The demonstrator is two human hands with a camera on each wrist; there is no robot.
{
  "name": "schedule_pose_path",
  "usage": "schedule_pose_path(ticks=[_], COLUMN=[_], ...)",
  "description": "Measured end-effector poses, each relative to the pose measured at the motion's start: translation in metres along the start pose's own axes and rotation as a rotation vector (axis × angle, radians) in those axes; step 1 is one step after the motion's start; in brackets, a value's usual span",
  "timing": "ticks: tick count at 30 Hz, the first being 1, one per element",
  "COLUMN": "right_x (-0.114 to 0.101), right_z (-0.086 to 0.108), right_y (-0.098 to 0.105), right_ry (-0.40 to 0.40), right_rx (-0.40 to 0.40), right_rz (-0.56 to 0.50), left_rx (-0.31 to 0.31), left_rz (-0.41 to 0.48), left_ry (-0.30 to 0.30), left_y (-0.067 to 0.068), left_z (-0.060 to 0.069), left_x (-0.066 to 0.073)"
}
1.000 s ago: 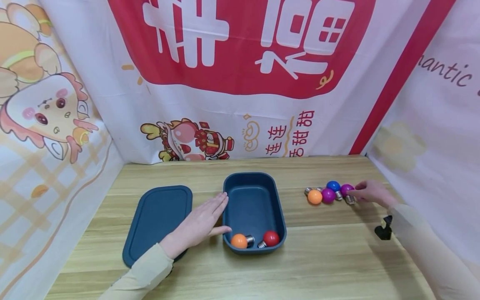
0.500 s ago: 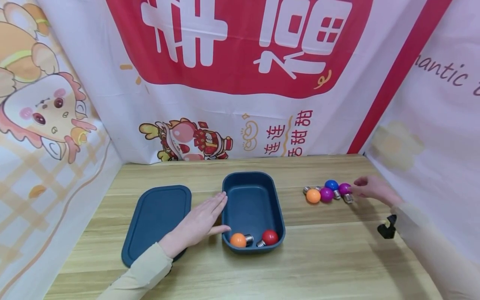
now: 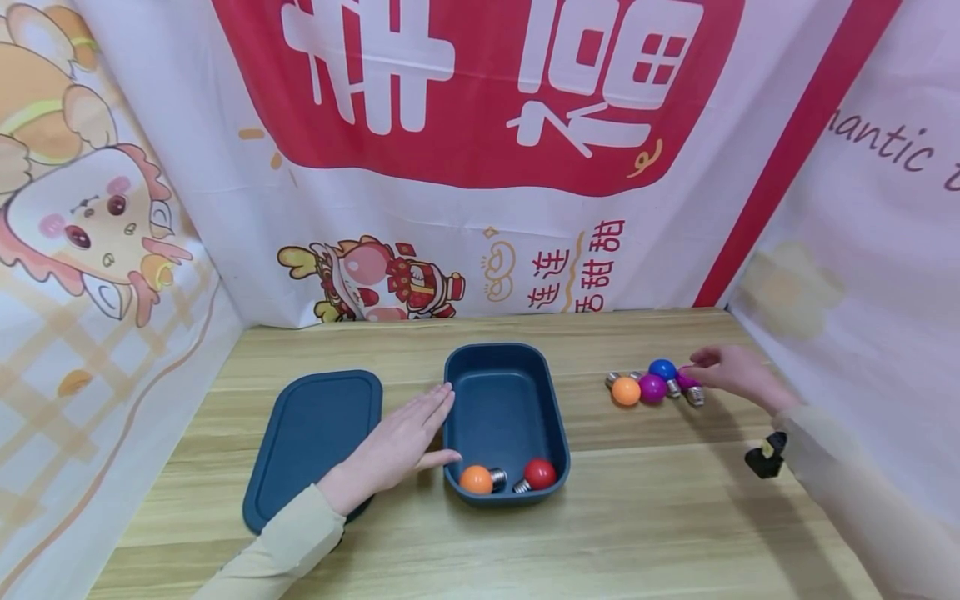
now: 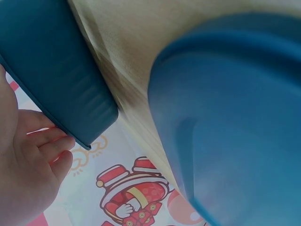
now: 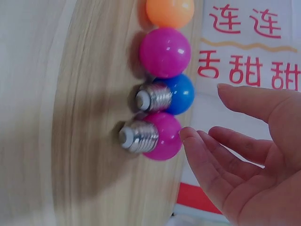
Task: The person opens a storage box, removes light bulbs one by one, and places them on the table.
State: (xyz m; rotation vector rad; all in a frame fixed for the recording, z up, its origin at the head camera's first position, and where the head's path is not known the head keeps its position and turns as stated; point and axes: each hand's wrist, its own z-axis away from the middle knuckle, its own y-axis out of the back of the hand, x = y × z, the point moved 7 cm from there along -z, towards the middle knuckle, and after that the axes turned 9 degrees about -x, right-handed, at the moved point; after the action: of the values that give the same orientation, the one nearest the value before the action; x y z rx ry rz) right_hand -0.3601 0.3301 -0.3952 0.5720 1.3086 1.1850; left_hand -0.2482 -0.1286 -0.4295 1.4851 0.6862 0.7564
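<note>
A dark blue box (image 3: pixel 502 417) stands mid-table, holding an orange bulb (image 3: pixel 476 479) and a red bulb (image 3: pixel 540 473) at its near end. Against its left rim rests my left hand (image 3: pixel 397 446), fingers straight. At the right, my right hand (image 3: pixel 738 377) hovers by the far-right purple bulb (image 5: pixel 164 136), partly covering it in the head view. Thumb and fingers are apart in the right wrist view, with nothing between them. Beside that bulb lie a blue bulb (image 3: pixel 663 370), another purple bulb (image 3: pixel 652 388) and an orange bulb (image 3: pixel 626 391).
A dark blue lid (image 3: pixel 318 442) lies flat left of the box, partly under my left forearm. Another metal bulb base (image 3: pixel 636 376) shows behind the orange bulb. Printed cloth (image 3: pixel 637 250) hangs along the table's back and sides.
My right hand drew slightly back from the far-right purple bulb, then came in over it again, thumb and fingers spread. My left hand and the bulbs stay where they were.
</note>
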Motion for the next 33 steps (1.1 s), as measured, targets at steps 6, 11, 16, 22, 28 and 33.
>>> schedule_pose_path(ticks=[6, 11, 16, 22, 28, 33], right_x=[-0.017, -0.036, -0.053, -0.074, -0.09, -0.101], right_z=[0.001, 0.001, 0.002, 0.001, -0.001, -0.002], right_y=[0.001, 0.001, -0.002, -0.006, -0.01, -0.015], right_ry=[0.018, 0.058, 0.086, 0.131, 0.178, 0.181], right_rx=[0.023, 0.036, 0.038, 0.053, 0.059, 0.023], right_rz=[0.005, 0.015, 0.021, 0.026, 0.039, 0.029], left_rx=[0.0, 0.008, 0.02, 0.023, 0.029, 0.029], left_rz=[-0.009, -0.019, -0.015, 0.0, -0.004, -0.007], left_ry=[0.002, -0.003, -0.013, -0.014, -0.014, -0.016], left_y=[0.002, 0.002, 0.001, 0.001, 0.001, 0.002], left_z=[0.001, 0.002, 0.002, 0.002, 0.002, 0.002], left_x=[0.0, 0.0, 0.0, 0.0, 0.0, 0.0])
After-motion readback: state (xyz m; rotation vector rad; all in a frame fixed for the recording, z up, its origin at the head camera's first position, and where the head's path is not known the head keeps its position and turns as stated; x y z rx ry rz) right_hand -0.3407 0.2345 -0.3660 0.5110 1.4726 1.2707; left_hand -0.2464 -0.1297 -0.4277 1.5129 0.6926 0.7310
